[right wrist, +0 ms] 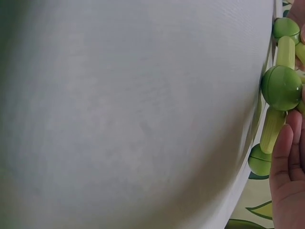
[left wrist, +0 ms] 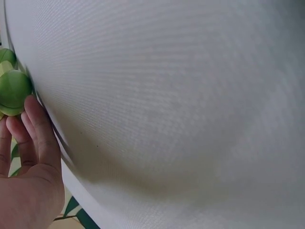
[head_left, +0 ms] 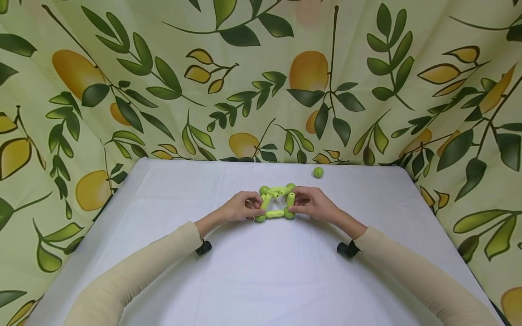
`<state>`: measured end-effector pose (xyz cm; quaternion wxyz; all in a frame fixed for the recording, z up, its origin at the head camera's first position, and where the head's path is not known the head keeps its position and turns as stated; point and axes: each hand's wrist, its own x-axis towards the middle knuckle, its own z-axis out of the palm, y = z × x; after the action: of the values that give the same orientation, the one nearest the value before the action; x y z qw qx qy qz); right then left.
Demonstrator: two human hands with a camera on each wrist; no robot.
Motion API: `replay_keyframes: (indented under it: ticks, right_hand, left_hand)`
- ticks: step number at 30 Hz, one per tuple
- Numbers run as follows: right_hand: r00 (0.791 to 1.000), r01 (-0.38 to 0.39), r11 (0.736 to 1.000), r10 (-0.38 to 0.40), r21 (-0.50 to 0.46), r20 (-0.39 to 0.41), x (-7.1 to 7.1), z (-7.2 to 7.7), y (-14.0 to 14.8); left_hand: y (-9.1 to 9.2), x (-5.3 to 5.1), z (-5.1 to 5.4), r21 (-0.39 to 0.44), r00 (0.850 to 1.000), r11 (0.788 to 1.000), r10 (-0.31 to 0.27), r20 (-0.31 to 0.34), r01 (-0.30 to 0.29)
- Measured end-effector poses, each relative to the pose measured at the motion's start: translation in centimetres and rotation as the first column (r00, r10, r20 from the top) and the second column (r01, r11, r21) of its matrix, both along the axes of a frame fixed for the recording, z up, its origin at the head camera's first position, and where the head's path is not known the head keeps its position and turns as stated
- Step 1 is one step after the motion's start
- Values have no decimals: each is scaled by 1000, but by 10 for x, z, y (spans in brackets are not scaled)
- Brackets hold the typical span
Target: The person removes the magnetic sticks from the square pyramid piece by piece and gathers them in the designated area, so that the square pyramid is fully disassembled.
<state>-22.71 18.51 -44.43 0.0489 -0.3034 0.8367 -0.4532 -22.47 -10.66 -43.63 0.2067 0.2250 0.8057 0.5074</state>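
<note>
A frame of green balls joined by pale green ribbed rods (head_left: 275,213) stands on the white-covered table, roughly four-sided, with a ball at each corner. My left hand (head_left: 243,206) pinches its near left corner. In the left wrist view the fingertips touch a green ball (left wrist: 14,91). On the right side, my right hand (head_left: 316,203) grips the frame by the upright-looking rod and the near right ball (head_left: 289,213). The right wrist view shows that ball (right wrist: 282,88) with rods on two sides. Short rod pieces (head_left: 274,194) angle inward at the far side; their joints are too small to tell.
A loose green ball (head_left: 318,172) lies near the table's back edge, beyond the right hand. A white cloth (head_left: 261,276) covers the table. Behind it hangs a curtain (head_left: 261,68) printed with leaves and fruit. Dark wrist cameras (head_left: 347,249) sit under both forearms.
</note>
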Motion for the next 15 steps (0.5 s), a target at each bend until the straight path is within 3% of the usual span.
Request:
replay_keyframes:
  ticks: [7, 15]
  right_hand:
    - [999, 7, 1000, -7, -15, -34, -1, 1, 4]
    - [996, 72, 995, -75, -74, -46, -6, 5, 21]
  left_hand:
    - [0, 0, -2, -11, 1000, 1000, 7, -3, -7]
    - [1, 0, 0, -11, 1000, 1000, 12, -1, -12]
